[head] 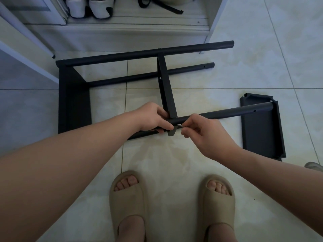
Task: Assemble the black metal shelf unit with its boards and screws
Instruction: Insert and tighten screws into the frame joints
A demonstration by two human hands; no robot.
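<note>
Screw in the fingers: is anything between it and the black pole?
Nothing visible. The right hand pinches the screw, tip almost at the black pole; the left hand grips that pole beside it.

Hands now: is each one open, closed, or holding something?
Left hand: grips the front black pole.
Right hand: pinches a small silver screw.
</note>
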